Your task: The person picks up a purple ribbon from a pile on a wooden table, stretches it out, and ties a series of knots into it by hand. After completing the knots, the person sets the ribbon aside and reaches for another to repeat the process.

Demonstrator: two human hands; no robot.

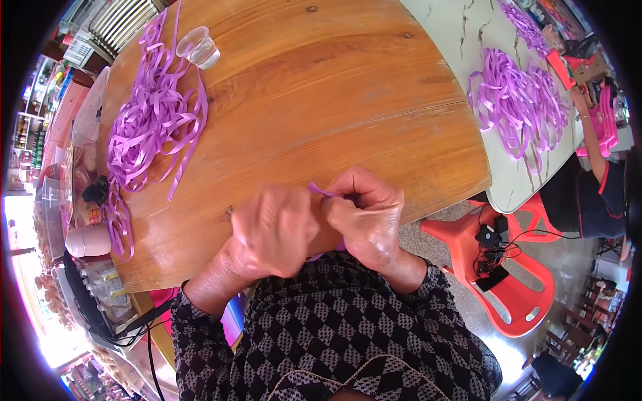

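Note:
Both my hands are close together above the near edge of the wooden table (334,73). A short stretch of purple ribbon (319,190) runs between them. My left hand (274,227) is closed, its knuckles up, and its fingertips are hidden beneath it. My right hand (366,214) is curled, with the thumb and forefinger pinching the ribbon. More purple shows just below my hands, near my patterned top. A tangled heap of purple ribbon (150,127) lies on the left side of the table.
Clear plastic cups (199,48) stand at the far left. More purple ribbon (511,100) covers part of a pale marbled table (481,27) at the right. A red plastic chair (461,250) holds cables and dark devices. A person's arm (588,127) shows at the far right.

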